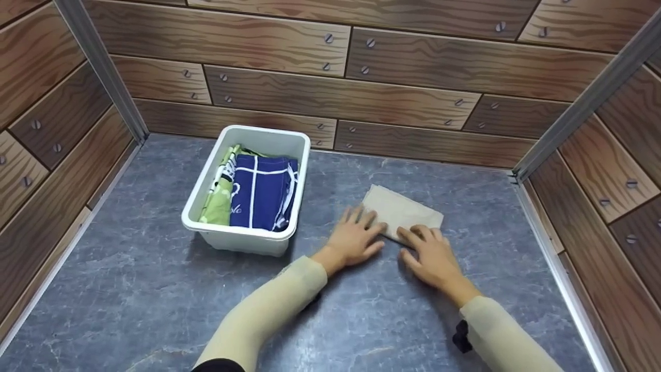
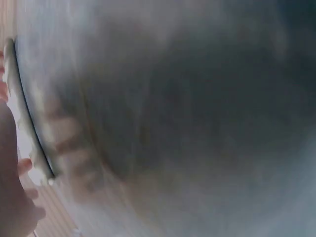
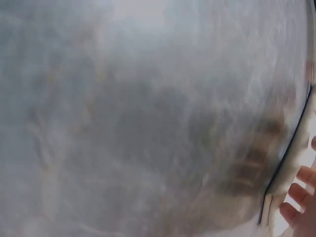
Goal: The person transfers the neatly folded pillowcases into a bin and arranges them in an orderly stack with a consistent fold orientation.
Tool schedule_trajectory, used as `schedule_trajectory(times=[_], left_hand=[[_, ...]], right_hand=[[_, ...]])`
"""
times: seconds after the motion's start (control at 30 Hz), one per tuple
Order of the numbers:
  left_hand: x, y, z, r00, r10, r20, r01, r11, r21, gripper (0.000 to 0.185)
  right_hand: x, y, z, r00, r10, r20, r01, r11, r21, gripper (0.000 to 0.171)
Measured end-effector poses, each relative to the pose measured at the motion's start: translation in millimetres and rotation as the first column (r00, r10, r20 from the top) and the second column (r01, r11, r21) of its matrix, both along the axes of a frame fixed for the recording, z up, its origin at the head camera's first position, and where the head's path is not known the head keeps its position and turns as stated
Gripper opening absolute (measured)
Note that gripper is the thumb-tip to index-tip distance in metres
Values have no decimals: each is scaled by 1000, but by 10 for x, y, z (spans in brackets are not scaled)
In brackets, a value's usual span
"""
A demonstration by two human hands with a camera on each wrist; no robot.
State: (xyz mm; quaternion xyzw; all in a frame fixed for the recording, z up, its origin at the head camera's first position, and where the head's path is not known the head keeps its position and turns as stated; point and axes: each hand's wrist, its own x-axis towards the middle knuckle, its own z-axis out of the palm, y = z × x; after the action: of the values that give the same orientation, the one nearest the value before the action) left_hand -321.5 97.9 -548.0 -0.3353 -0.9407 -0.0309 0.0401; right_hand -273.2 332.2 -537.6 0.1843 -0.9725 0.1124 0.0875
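Observation:
A folded beige cloth (image 1: 405, 207) lies flat on the floor surface, right of the bin. My left hand (image 1: 355, 238) has its fingers spread, the tips at the cloth's left corner. At the near right edge, my right hand (image 1: 433, 257) touches the cloth with extended fingers. The left wrist view catches the cloth's pale folded edge (image 2: 27, 123) with a dark line of shadow beneath. On the right side of the right wrist view, several fingertips (image 3: 299, 194) rest over the cloth (image 3: 292, 153).
A white plastic bin (image 1: 248, 231) stands on the left, holding folded navy fabric (image 1: 268, 191) and green fabric (image 1: 219, 199) side by side. Wood-patterned walls (image 1: 289, 85) with metal corner posts (image 1: 103, 64) enclose the grey marbled surface (image 1: 129, 274).

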Motion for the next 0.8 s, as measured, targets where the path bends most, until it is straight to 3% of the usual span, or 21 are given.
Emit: schedule_trajectory(times=[0.13, 0.4, 0.63, 0.8], left_hand=[[70, 85, -12, 997, -60, 52, 60, 998, 4, 58], [56, 100, -58, 994, -17, 107, 15, 1000, 16, 54], [46, 43, -40, 995, -7, 104, 2, 999, 41, 53], [104, 38, -26, 996, -1, 93, -3, 999, 43, 53]], right_hand=[[-107, 105, -3, 1000, 9, 11, -9, 1000, -10, 48], [-120, 179, -80, 996, 29, 79, -27, 999, -21, 48], [-60, 108, -101, 998, 35, 44, -34, 999, -19, 49], [-58, 100, -95, 998, 39, 59, -37, 999, -29, 48]])
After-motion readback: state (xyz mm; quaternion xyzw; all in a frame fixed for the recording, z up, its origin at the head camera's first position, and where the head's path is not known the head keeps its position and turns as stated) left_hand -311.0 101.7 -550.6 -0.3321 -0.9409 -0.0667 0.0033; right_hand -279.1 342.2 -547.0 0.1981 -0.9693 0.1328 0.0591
